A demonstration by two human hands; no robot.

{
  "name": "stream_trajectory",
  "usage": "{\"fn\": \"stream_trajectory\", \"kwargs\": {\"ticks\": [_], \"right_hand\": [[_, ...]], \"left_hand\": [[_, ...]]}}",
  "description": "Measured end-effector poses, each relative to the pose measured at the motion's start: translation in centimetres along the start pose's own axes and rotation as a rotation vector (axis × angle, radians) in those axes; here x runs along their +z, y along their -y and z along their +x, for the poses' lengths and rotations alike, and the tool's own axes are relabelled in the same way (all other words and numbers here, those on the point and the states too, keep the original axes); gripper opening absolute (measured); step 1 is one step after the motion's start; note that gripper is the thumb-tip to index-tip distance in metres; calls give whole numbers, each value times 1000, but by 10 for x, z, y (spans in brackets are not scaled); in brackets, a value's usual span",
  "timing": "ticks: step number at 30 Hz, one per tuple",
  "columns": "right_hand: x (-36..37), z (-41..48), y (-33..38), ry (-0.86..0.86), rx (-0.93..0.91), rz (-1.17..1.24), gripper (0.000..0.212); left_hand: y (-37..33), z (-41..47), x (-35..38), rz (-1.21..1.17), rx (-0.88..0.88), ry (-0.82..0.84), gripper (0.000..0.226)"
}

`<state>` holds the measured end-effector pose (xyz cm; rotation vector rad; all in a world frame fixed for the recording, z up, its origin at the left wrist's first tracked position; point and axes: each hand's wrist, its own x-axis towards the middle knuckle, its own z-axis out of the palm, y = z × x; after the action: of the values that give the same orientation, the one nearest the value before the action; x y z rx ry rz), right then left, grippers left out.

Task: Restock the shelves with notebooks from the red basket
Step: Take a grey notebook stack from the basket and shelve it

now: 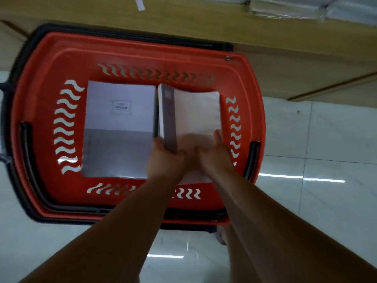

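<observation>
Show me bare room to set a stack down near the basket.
Bare tile floor right of the red basket, by the shelf base; more tile on its near side. Inside is crowded: the left stack and the right stack, gripped by the left hand and right hand, fill it.

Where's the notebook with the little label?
In the head view, the labelled notebook lies flat in the left half of the red basket, beside the stack that the left hand and right hand hold.
</observation>
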<state>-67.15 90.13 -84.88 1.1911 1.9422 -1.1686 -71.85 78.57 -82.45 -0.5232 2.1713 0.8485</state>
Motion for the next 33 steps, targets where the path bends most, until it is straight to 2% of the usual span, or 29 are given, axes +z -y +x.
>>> {"fn": "stream_trajectory", "kwargs": {"ticks": [5,7,9,12,15,17,20,22,25,28,30,33], "right_hand": [[6,-14,11,-85,-64,-86,46],[13,-21,15,-119,-60,-110,55],[20,-32,28,-146,-68,-37,60],[38,-48,52,-111,-171,194,53],[71,-48,71,-3,-214,197,60],[97,-44,81,47,-187,124,71],[125,-40,87,1,-184,-64,88],[135,-38,83,-43,-182,-107,95],[139,-35,77,-71,-216,-65,93],[131,-28,74,-68,-248,-9,86],[124,-22,75,-50,-261,11,83],[120,-14,74,-5,-286,4,89]], "left_hand": [[1,-4,-40,-89,144,153,37],[3,-11,-64,-121,193,174,40],[10,-17,-93,-196,179,218,44],[25,-12,-140,-292,107,264,43],[43,16,-173,-301,51,219,36],[56,39,-183,-227,43,171,42],[74,63,-183,3,51,72,43],[81,71,-178,170,46,14,45],[81,77,-169,234,47,-18,58],[77,80,-164,415,81,-68,72],[74,85,-162,389,119,-66,78],[68,98,-162,86,120,5,80]]}}
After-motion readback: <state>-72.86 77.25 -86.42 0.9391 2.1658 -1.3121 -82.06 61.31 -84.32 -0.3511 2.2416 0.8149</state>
